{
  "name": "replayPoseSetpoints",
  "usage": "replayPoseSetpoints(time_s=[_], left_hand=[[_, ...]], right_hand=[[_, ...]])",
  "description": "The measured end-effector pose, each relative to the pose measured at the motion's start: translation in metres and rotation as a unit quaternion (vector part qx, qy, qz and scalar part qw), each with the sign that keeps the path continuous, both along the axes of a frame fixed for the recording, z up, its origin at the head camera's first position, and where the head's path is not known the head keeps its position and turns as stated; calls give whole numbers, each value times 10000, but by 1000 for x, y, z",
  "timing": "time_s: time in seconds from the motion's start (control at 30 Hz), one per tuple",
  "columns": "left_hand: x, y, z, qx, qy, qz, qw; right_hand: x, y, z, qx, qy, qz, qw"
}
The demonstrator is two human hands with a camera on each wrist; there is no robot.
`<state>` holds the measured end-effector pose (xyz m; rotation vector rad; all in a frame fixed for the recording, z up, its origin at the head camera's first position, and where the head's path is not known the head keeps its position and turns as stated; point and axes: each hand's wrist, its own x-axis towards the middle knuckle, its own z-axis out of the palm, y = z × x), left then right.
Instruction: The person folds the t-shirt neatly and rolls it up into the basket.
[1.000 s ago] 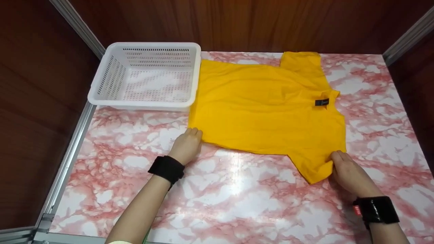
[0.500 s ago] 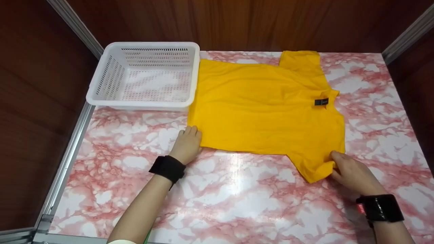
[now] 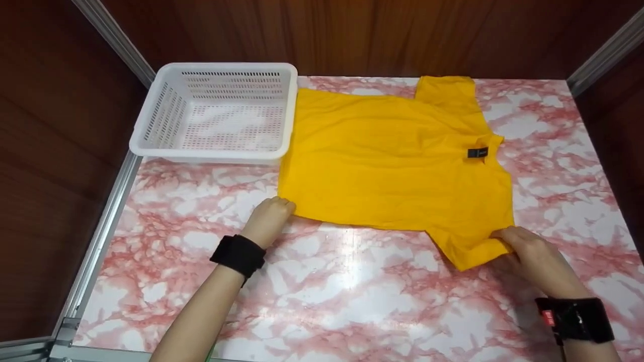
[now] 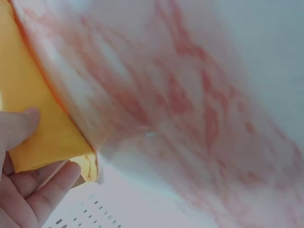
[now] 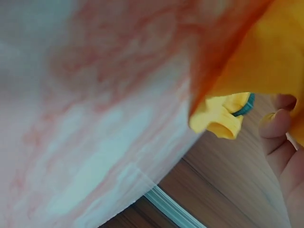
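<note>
Left hand (image 3: 270,217) pinches nearer hem corner (image 4: 52,147) of yellow short-sleeved fabric T-shirt (image 3: 382,166); right hand (image 3: 541,261) pinches nearer sleeve (image 3: 470,251). T-shirt lies on pink-and-white marbled counter (image 3: 352,306), long axis left-right, bulk beyond both hands.

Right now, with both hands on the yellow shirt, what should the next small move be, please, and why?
Perhaps fold the yellow shirt over from its near side, since the left hand pinches the near hem corner, the right hand pinches the near sleeve, with the shirt spread out.
</note>
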<state>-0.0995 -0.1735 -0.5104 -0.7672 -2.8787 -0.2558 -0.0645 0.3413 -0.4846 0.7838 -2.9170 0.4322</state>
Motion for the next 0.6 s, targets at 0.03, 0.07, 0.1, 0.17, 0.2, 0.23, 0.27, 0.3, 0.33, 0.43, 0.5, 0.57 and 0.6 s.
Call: replayPoseSetpoints(time_s=[0.03,0.07,0.1,0.17,0.2,0.23,0.27,0.3,0.33,0.43,0.5,0.57,0.6], left_hand=[[1,-1,1,39,-33,-25,10000],[3,-2,3,70,-51,-40,10000],[5,-2,4,91,-65,-54,9999],[8,-4,6,150,-96,-80,9998],[9,-4,8,169,-102,-92,9998],[11,-5,9,177,-103,-99,9997],[12,-6,10,167,-95,-102,9998],[14,-6,11,161,-96,-113,9998],[15,-7,12,175,-100,-115,9997],[19,-8,15,220,-122,-134,9996],[21,-9,17,265,-142,-152,9994],[23,-9,19,298,-195,-149,9993],[24,-9,21,311,-214,-152,9992]], right_hand=[[2,0,3,-35,95,-12,9999],[3,1,6,-58,203,-13,9998],[5,1,9,-93,305,-13,9995],[7,2,15,-118,534,21,9985],[8,3,18,-108,661,40,9977],[9,3,21,-98,743,62,9972],[9,4,23,-92,785,80,9968],[10,4,26,-93,797,79,9967],[11,4,28,-72,798,67,9968],[12,5,34,-80,715,2,9974],[13,5,37,-138,689,-26,9975],[14,5,39,-185,703,-11,9974],[14,5,40,-206,720,8,9972]])
